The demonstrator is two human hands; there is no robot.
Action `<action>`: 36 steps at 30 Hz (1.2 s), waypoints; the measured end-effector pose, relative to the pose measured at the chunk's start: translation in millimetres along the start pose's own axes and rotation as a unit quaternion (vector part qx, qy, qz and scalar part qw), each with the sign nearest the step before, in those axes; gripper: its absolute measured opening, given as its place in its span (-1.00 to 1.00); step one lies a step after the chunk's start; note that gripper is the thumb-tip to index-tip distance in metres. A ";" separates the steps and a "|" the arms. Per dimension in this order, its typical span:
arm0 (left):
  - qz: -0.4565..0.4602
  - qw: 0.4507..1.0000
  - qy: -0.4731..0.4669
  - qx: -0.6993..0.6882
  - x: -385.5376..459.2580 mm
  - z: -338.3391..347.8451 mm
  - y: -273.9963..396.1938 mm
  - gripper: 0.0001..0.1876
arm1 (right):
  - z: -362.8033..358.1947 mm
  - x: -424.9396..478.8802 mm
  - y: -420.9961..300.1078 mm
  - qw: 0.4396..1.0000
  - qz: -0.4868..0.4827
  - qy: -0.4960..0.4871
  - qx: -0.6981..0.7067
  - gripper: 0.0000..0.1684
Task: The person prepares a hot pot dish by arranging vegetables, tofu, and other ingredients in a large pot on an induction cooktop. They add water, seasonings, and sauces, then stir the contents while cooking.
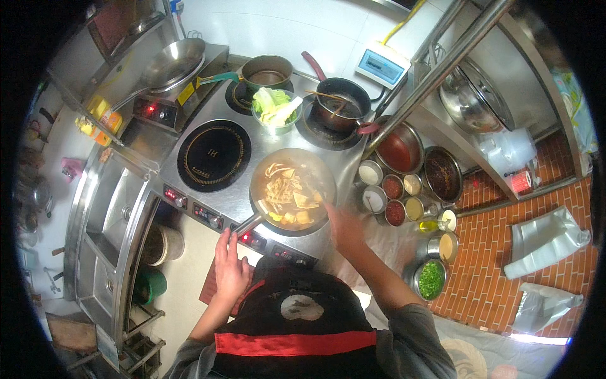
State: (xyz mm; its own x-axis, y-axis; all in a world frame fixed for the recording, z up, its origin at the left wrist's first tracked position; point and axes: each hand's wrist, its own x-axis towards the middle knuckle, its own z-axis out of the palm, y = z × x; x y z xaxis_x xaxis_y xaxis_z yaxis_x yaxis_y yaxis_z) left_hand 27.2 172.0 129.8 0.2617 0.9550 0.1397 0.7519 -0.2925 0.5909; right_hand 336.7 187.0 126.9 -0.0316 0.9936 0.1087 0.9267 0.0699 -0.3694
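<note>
A metal pan (292,192) full of brothy food, with pale strips and flat yellowish pieces, sits on the front right burner of the steel cooktop. My left hand (231,267) is at the end of the pan's handle (248,225), fingers stretched out towards it; whether they grip it cannot be told. At the pan's right rim is my right hand (343,227), blurred, its fingers closed around what looks like a thin utensil over the food. Behind the pan stands a clear bowl of lettuce leaves (276,107).
Behind are a pot with a teal handle (266,72) and a black saucepan (342,106) with chopsticks. A bare burner (214,155) lies left. To the right stand a pot of red sauce (400,147), several seasoning bowls and chopped green onions (430,280). A steel sink (111,218) is far left.
</note>
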 end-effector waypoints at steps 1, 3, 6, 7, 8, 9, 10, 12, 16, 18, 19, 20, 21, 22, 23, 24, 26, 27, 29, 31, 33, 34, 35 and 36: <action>0.005 1.000 0.003 -0.001 0.0 0.6 0.1 -0.26 | -0.5 -5.8 1.1 0.999 0.000 -0.023 -0.025 -0.62; 0.014 1.000 0.007 -0.004 0.2 0.6 -0.9 -0.26 | -1.9 -11.3 -0.5 0.997 0.006 -0.070 -0.031 -0.59; 0.024 1.000 0.010 -0.002 0.6 0.6 -3.4 -0.26 | -9.9 -11.6 -10.3 0.993 0.024 -0.117 0.004 -0.55; 0.024 1.000 0.009 -0.001 0.7 0.3 -3.7 -0.26 | -15.9 -10.9 -12.0 0.993 0.028 -0.117 0.002 -0.55; 0.024 1.000 0.008 0.000 1.2 0.1 -3.6 -0.26 | -23.6 -10.9 -14.4 0.992 0.032 -0.118 0.000 -0.54; 0.022 1.000 0.007 0.002 1.1 -1.0 -2.9 -0.26 | -38.7 -12.3 -19.7 0.993 0.019 -0.120 0.004 -0.55; 0.020 1.000 0.007 0.002 0.5 -1.2 -2.6 -0.26 | -58.2 -14.2 -25.3 0.993 0.007 -0.122 0.005 -0.55; 0.016 1.000 0.007 0.000 -0.7 -1.8 -1.4 -0.26 | -73.1 -16.8 -24.9 0.989 -0.008 -0.147 0.013 -0.55; 0.018 1.000 0.007 -0.002 1.4 -0.2 0.5 -0.26 | -56.9 -23.5 -11.4 0.986 -0.038 -0.161 0.025 -0.58; 0.017 1.000 0.005 -0.003 1.8 -1.5 0.9 -0.25 | -38.2 -21.5 -6.6 0.988 -0.033 -0.148 0.036 -0.60; 0.016 1.000 0.005 -0.001 1.6 -1.8 0.5 -0.25 | -32.2 -16.6 -7.5 0.987 -0.013 -0.150 0.048 -0.61; 0.016 1.000 0.004 0.001 1.8 -1.5 0.1 -0.25 | -26.1 -11.4 -7.2 0.987 0.006 -0.152 0.059 -0.62; 0.015 1.000 0.003 0.004 1.3 -1.4 -0.4 -0.25 | -16.0 -5.8 -4.0 0.987 0.009 -0.141 0.075 -0.63; 0.016 1.000 0.004 0.002 0.7 -1.4 -1.2 -0.25 | -6.2 0.9 -0.2 0.987 0.011 -0.130 0.089 -0.64; 0.017 1.000 0.004 0.000 0.1 -1.3 -1.9 -0.24 | -0.3 5.7 3.5 0.988 0.015 -0.118 0.104 -0.65; 0.018 1.000 0.005 -0.003 -0.5 -1.1 -2.7 -0.24 | 0.0 9.6 4.1 0.989 0.013 -0.102 0.110 -0.65; 0.014 1.000 0.004 -0.010 -1.9 -0.6 -3.8 -0.24 | 0.3 17.2 5.1 0.990 0.010 -0.070 0.123 -0.64; 0.014 1.000 0.002 -0.014 -2.4 -0.1 -4.0 -0.24 | -3.8 22.8 2.5 0.990 0.044 -0.062 0.115 -0.66; 0.013 1.000 0.000 -0.010 -1.6 -1.0 -1.5 -0.23 | -17.3 35.6 -6.3 0.988 0.111 -0.046 0.098 -0.65; 0.012 1.000 0.000 -0.006 -2.0 -1.7 0.2 -0.23 | -16.5 43.8 -3.5 0.979 0.158 -0.035 0.122 -0.65; 0.011 1.000 0.002 -0.003 -1.8 -0.5 0.0 -0.23 | -12.8 49.3 0.2 0.982 0.145 -0.030 0.119 -0.64; 0.014 1.000 0.003 -0.001 -1.5 0.0 0.0 -0.23 | -9.4 51.5 2.8 0.988 0.109 -0.031 0.103 -0.62; 0.017 1.000 0.003 0.000 -1.6 0.4 0.1 -0.23 | -4.2 52.2 6.0 0.993 0.073 -0.031 0.087 -0.59; 0.019 1.000 0.004 0.002 -1.0 0.0 0.5 -0.23 | 12.4 49.9 13.4 0.996 0.017 0.020 0.082 -0.58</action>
State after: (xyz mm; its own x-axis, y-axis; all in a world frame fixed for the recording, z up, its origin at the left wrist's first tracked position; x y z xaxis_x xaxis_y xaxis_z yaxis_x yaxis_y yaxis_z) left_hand 27.4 171.0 129.9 0.2859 0.9432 0.1690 0.7437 -0.3296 0.5816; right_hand 342.9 238.6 116.0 0.0164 0.9915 0.1288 0.8531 0.0533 -0.5190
